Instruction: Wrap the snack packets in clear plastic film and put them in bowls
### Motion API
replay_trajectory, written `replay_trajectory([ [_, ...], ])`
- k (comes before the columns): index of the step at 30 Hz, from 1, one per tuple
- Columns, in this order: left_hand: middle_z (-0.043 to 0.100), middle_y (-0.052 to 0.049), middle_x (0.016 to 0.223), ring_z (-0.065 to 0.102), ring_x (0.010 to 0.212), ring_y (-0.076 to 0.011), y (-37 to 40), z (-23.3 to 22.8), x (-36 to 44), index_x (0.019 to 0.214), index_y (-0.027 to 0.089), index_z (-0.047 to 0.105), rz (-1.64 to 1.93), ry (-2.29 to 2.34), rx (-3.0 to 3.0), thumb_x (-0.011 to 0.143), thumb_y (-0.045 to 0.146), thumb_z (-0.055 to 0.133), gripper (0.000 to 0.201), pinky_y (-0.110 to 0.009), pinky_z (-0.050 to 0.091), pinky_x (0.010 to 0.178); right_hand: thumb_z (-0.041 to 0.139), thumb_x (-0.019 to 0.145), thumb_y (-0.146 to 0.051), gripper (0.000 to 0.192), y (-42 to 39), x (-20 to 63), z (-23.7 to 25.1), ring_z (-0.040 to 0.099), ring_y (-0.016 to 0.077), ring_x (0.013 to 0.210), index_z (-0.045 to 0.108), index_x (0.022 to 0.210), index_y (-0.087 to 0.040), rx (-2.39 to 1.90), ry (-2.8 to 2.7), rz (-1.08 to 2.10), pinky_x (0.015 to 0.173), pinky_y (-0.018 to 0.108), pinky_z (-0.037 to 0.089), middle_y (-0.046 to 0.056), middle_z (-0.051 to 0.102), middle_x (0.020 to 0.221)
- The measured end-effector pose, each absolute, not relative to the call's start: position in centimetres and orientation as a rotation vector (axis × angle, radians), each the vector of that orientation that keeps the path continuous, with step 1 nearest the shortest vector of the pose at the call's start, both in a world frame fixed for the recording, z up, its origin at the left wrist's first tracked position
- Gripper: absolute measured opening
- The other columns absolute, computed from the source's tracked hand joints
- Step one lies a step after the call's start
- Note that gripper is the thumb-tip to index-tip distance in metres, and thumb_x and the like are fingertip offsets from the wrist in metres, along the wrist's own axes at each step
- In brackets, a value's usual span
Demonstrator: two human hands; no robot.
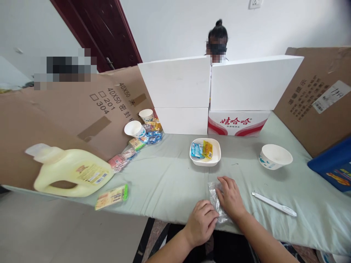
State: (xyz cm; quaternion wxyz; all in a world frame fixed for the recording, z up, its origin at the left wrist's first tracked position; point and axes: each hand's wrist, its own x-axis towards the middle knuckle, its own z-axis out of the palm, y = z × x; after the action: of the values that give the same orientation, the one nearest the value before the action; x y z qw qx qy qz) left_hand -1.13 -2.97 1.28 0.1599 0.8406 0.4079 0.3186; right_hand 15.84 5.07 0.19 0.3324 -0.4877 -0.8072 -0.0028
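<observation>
A clear plastic bag lies crinkled at the table's front edge, partly covered by my hands. My left hand has its fingers curled in a pinch at the bag's lower left side. Over the bag's right side rests my right hand, fingers stretched forward and thumb apart from them. Just beyond sits a white tray that holds a blue packet and a yellow packet. To the right of my right hand lies a white pen-shaped tool.
A white paper bowl and a blue bottle stand right. Stacked white boxes line the back. On the left are a yellow jug, a green-edged packet, paper cups and several small packets. A person sits behind the boxes.
</observation>
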Motion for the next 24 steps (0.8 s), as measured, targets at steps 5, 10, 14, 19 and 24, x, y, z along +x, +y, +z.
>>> replay_trajectory([
  [5,0.06,-0.008,0.086,0.052,0.092,-0.0233,-2.9,1.3,-1.0,0.095,0.019,0.065,0.897,1.196,2.402,0.088,0.017,0.045,0.021,-0.041,0.047,0.082,0.045,0.091,-0.02,0.022,4.6,16.1,0.7,0.051,0.0248,0.105,0.06,0.108,-0.019,-1.185,-2.126,-0.047,0.091,0.043,0.042,0.01,0.06,0.108],
  [10,0.058,-0.007,0.085,0.051,0.089,-0.0224,-3.2,0.9,-1.2,0.092,0.019,0.063,0.896,1.2,2.411,0.078,0.008,0.046,0.024,-0.039,0.047,0.08,0.046,0.093,-0.018,0.022,4.4,15.8,1.1,0.053,0.0214,0.099,0.062,0.108,-0.021,-1.06,-2.352,0.065,0.086,0.036,0.042,0.007,0.064,0.103],
  [14,0.053,-0.006,0.076,0.049,0.083,-0.0219,-3.4,0.7,-1.6,0.074,0.019,0.059,0.894,1.234,2.431,0.065,0.005,0.046,0.02,-0.038,0.046,0.074,0.047,0.093,-0.019,0.024,4.5,15.5,1.4,0.053,0.0216,0.1,0.061,0.112,-0.023,-1.127,-2.438,0.121,0.085,0.036,0.041,0.006,0.063,0.107],
  [19,0.06,-0.009,0.095,0.052,0.102,-0.024,-1.9,1.8,-1.7,0.088,0.018,0.06,0.97,1.192,2.446,0.072,0.006,0.043,0.027,-0.041,0.046,0.087,0.051,0.09,-0.022,0.029,4.4,15.6,1.5,0.051,0.0233,0.106,0.06,0.117,-0.021,-1.171,-2.473,0.136,0.09,0.038,0.04,0.008,0.061,0.115],
  [24,0.061,-0.009,0.105,0.052,0.115,-0.0242,-0.7,2.1,-1.4,0.089,0.018,0.059,0.891,1.262,2.438,0.083,0.008,0.044,0.019,-0.044,0.042,0.098,0.05,0.091,-0.041,0.052,3.1,17.2,0.8,0.042,0.027,0.126,0.046,0.138,-0.018,-1.076,-2.594,0.095,0.105,0.044,0.031,0.012,0.051,0.138],
])
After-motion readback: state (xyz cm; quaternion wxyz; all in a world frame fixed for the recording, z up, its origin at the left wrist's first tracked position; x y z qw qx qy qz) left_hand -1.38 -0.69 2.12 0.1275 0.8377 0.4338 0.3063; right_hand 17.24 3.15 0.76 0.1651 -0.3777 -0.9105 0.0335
